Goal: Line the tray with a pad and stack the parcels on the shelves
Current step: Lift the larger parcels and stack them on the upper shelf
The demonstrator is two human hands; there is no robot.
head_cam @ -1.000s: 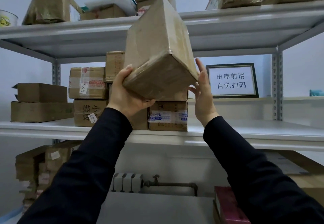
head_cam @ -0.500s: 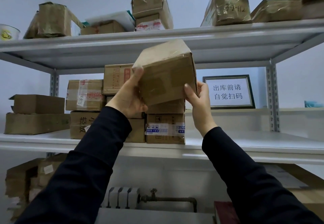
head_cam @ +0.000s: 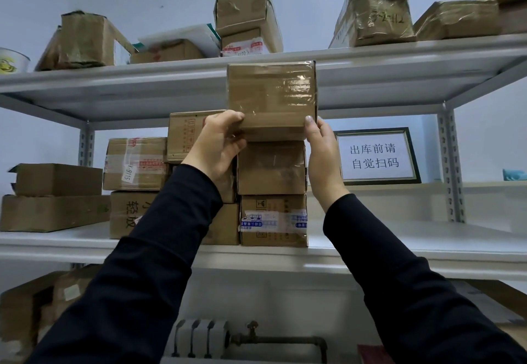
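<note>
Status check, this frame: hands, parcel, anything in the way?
Left hand and right hand grip taped parcel at lower corners. Parcel on or just over two-box stack, middle shelf. Upper shelf close overhead.

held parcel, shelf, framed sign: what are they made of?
Held parcel: brown cardboard, matte, under clear glossy tape that shows glare and wrinkles. Middle shelf: probably painted metal, light grey and smooth; the slotted uprights suggest steel. Framed sign: white printed sheet in a dark frame, plastic or wood, cannot tell.

Middle shelf: stacked boxes. Top shelf: parcels.
</note>
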